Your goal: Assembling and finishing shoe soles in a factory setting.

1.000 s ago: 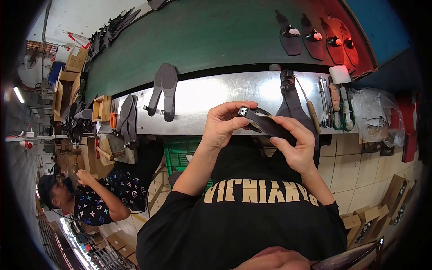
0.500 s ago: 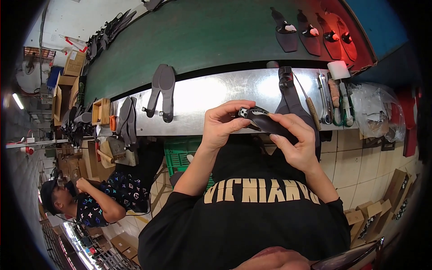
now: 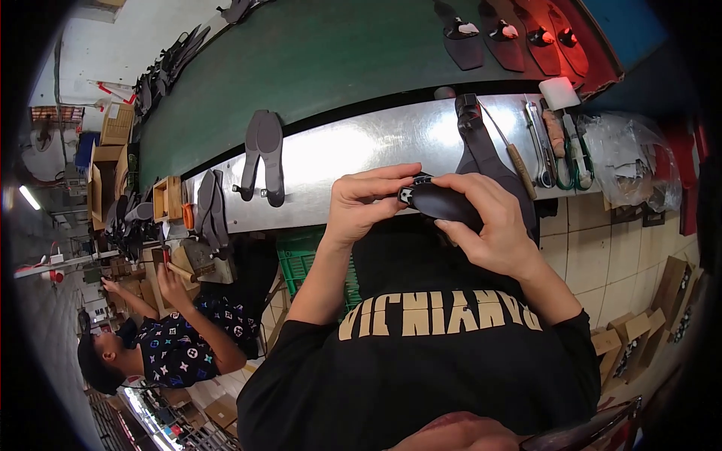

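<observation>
Between both hands, in front of my chest, is a black sandal point(image 3: 449, 207) with a smooth, slightly glossy surface and a pale patch at its left end. My left hand point(image 3: 361, 204) pinches that end between thumb and fingers. Around its other side my right hand point(image 3: 492, 225) is closed, with the thumb below and the fingers above. Just beyond the right hand, another dark sandal point(image 3: 478, 143) lies on the metal bench strip point(image 3: 353, 154). An awl point(image 3: 517, 167) with a wooden handle rests beside it.
Dark soles point(image 3: 263, 154) lie left on the bench, near a wooden box point(image 3: 165, 199). Wrenches point(image 3: 537, 143), a white block point(image 3: 559, 93) and a plastic bag point(image 3: 630, 154) are at right. Several sandals point(image 3: 500, 37) stand on the green belt point(image 3: 338, 60). A co-worker point(image 3: 180, 331) sits at left.
The sandal has turned in my hands, so its smooth dark face shows more and the strap less. My right fingers have shifted left toward the left hand. The co-worker's hands have spread apart and risen.
</observation>
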A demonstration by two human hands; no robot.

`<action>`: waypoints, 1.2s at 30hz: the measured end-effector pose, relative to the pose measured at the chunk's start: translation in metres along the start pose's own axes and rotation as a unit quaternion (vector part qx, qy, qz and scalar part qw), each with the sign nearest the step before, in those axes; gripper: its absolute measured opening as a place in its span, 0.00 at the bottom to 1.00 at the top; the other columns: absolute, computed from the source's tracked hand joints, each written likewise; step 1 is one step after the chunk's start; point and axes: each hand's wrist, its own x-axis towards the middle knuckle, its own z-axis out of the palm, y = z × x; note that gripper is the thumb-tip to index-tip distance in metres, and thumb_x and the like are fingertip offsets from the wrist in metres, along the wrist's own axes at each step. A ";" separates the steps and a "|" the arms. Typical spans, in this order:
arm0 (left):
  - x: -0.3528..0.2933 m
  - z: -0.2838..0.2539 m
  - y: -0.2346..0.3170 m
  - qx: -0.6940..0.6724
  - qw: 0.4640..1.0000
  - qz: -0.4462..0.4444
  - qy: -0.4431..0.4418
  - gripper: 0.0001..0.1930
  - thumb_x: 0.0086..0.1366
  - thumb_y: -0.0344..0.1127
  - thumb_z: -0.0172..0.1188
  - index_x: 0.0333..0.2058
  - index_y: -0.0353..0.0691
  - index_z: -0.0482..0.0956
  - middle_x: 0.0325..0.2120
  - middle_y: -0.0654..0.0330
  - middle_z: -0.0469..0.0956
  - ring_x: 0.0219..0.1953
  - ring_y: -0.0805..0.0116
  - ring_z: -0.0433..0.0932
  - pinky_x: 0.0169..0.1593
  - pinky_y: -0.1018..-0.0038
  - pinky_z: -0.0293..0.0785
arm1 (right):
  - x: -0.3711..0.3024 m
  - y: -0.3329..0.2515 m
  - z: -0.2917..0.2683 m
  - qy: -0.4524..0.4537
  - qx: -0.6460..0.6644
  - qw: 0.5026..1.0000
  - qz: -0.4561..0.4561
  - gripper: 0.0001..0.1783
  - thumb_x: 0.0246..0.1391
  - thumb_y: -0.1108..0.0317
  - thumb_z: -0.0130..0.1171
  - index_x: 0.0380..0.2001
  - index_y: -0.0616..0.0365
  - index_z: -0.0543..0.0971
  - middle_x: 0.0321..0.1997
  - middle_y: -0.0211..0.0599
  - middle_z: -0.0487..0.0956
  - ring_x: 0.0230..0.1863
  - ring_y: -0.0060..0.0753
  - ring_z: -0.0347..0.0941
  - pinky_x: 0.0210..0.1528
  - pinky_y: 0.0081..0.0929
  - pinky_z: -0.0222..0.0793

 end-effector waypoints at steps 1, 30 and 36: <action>0.000 -0.001 0.000 0.008 1.000 -0.006 -0.005 0.18 0.54 0.13 0.59 0.44 0.30 0.83 0.50 0.40 0.77 0.47 0.59 0.82 0.47 0.72 0.82 | 0.000 0.001 0.000 -0.008 -0.018 1.000 -0.009 0.23 0.41 0.77 0.66 0.46 0.62 0.77 0.41 0.44 0.80 0.40 0.47 0.77 0.44 0.33 0.72; -0.009 0.029 -0.009 0.026 0.980 -0.171 0.101 0.22 0.63 0.18 0.48 0.55 0.35 0.76 0.57 0.49 0.74 0.49 0.66 0.80 0.41 0.78 0.84 | -0.008 0.031 0.021 -0.006 -0.001 1.000 0.030 0.10 0.44 0.74 0.65 0.34 0.57 0.82 0.32 0.37 0.79 0.32 0.41 0.76 0.34 0.32 0.71; -0.012 0.029 -0.016 0.031 0.978 -0.169 0.120 0.22 0.58 0.16 0.52 0.52 0.32 0.78 0.53 0.48 0.77 0.46 0.66 0.82 0.38 0.78 0.84 | -0.012 0.034 0.018 -0.037 -0.056 0.998 -0.014 0.11 0.42 0.74 0.66 0.33 0.55 0.82 0.33 0.34 0.77 0.36 0.40 0.76 0.36 0.34 0.72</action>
